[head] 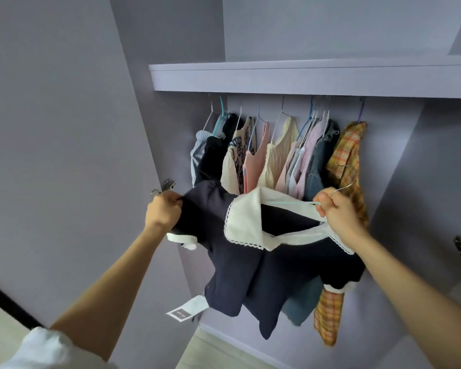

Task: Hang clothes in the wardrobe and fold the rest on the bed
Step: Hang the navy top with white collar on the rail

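Navy top point(253, 265) with a broad white collar point(246, 222) hangs in front of me, held up between both hands just below the wardrobe's white shelf point(304, 75). My left hand point(163, 211) has its fingers closed on a bunch of the dark fabric at the shoulder, left of the collar. My right hand point(337, 211) is closed around the neck of a wire hanger point(342, 186), whose pale blue bar runs into the open collar. Under the shelf, a row of hung clothes point(277, 153) fills the rail from a striped garment at the left to a yellow plaid shirt point(347, 161) at the right end. Left of that row I see bare lilac wall as far as a metal hinge point(168, 185); right of the plaid shirt the back panel is also bare. A white tag point(188, 308) dangles below the top's left hem.
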`<state>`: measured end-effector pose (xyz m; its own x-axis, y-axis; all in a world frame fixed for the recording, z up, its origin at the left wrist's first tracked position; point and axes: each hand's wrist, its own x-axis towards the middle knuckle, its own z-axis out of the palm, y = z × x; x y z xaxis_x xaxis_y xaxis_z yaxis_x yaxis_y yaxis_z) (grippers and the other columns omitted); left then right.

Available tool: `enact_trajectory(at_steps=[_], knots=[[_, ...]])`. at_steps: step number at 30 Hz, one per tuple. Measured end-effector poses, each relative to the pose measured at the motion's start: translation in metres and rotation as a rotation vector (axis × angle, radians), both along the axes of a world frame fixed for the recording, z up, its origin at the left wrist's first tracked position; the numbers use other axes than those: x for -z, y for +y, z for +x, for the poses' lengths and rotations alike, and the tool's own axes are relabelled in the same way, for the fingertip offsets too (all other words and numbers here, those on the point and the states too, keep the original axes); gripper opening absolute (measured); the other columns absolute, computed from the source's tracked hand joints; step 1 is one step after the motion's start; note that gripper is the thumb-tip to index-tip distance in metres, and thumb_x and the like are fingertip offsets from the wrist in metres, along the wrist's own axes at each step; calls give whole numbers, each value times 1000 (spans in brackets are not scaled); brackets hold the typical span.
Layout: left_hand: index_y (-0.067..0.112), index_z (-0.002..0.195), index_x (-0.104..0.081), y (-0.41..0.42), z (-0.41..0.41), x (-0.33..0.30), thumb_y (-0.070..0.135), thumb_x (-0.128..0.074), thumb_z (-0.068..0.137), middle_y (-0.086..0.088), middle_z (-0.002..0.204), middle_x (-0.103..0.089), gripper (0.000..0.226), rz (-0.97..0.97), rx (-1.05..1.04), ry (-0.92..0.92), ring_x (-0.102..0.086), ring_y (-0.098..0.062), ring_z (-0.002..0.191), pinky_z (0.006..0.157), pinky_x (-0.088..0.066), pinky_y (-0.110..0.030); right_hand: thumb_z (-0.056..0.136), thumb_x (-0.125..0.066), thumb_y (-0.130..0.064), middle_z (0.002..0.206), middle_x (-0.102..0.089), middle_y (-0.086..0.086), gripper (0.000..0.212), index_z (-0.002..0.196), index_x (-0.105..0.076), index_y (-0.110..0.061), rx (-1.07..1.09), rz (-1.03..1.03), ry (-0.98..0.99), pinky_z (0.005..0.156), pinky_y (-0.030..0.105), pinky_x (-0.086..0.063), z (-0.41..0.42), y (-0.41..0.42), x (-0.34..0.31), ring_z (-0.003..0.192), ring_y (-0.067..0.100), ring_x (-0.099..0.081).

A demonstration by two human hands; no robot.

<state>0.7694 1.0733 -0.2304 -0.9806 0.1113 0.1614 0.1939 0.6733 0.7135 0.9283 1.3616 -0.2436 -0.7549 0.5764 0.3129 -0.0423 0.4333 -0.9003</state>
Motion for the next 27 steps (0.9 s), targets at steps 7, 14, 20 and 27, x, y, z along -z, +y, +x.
enact_trajectory(at_steps=[7,14,20,27], knots=[[13,125,-56,43,26,-7,24,-57,91,-7,122,-56,35,67,326,154,-55,-21,110,96,-40,-25,96,-38,-1,64,-46,-4,34,68,-48,-17,-77,49,-73,66,20,-37,-7,-6,6,59,8,-41],[26,128,-53,90,56,3,39,-46,95,4,133,-48,36,-403,750,305,-34,-17,130,109,-26,-44,94,-42,0,64,-49,-4,33,69,-52,-20,-159,99,-33,64,18,-41,-7,-23,-13,56,0,-49],[22,103,-67,94,58,0,29,-43,98,10,79,-60,26,-355,600,516,-57,-17,98,114,-8,-37,91,-54,-9,79,-58,-5,18,80,-59,-23,-205,199,-17,80,16,-43,7,-26,-19,77,3,-55],[17,102,-72,82,52,14,26,-51,94,0,87,-74,24,-193,464,665,-65,-23,84,107,-9,-27,87,-56,-44,122,-34,-1,40,121,-52,-22,-49,735,-495,91,40,-42,20,-6,4,113,21,-39]])
